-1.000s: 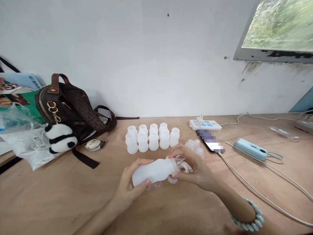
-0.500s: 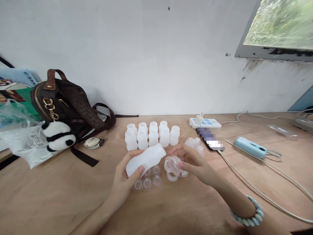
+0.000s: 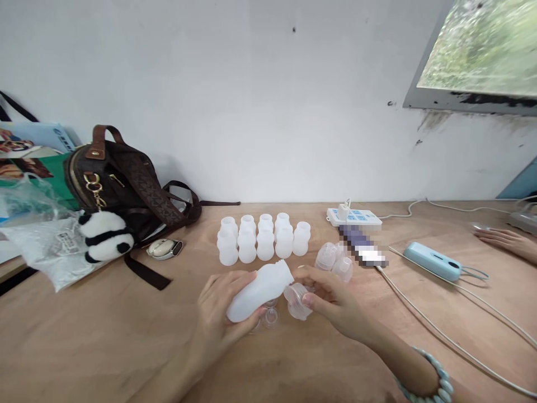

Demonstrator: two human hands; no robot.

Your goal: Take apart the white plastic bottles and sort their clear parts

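Observation:
My left hand [image 3: 224, 310] is wrapped round a translucent white plastic bottle [image 3: 260, 291], tilted with its neck up to the right. Close by that neck is my right hand [image 3: 331, 296], fingers curled and thumb against a clear plastic cap [image 3: 297, 302]; its fingers partly hide what lies behind. Beneath the bottle, small clear round lids [image 3: 271, 318] lie on the table, mostly covered by the bottle and left hand. Beyond the hands, several white wavy bottles [image 3: 265, 243] stand upright and uncapped in rows. Clear domed caps [image 3: 326, 256] are grouped to their right.
On the left sit a brown backpack [image 3: 126, 184] with a panda plush [image 3: 106, 238], a plastic bag [image 3: 50, 252] and a watch-like item [image 3: 165, 249]. Rightward are a power strip [image 3: 364, 217], phone [image 3: 363, 246], blue power bank [image 3: 432, 261], white cables and another person's hand [image 3: 507, 242].
The bottle in my left hand has shifted right and toward me. My right hand has closed in on the caps near the bottle neck. Another person's hand has appeared at the right.

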